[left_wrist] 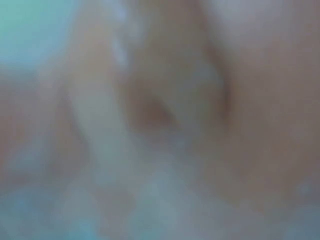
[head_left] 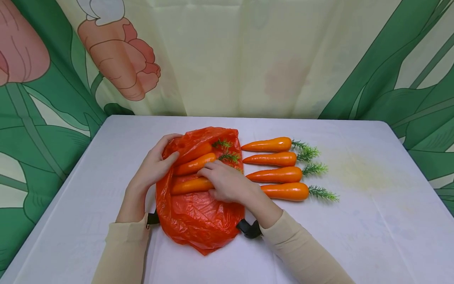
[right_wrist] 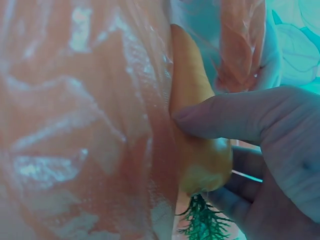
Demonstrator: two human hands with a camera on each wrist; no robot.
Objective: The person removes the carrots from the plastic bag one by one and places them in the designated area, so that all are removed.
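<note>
A red plastic bag [head_left: 202, 217] lies on the table with its mouth open. My left hand [head_left: 154, 163] holds the bag's left rim, thumb on the inner side and fingers behind the film. Inside the bag, my right hand [head_left: 228, 181] grips a carrot [head_left: 189, 186] near its thick end; the right wrist view shows the thumb lying on this carrot [right_wrist: 195, 155], green fronds below it. Two more carrots, the nearer one [head_left: 195, 164] in plain sight and the farther one [head_left: 200, 150] partly behind film, lie beyond it. The left wrist view is a blur.
Right of the bag, several carrots [head_left: 276, 174] lie in a column, tips toward the bag and green tops to the right. The nearest one's tip is hidden behind my right wrist. A white cloth [head_left: 354, 228] covers the table; a patterned curtain [head_left: 220, 59] hangs behind.
</note>
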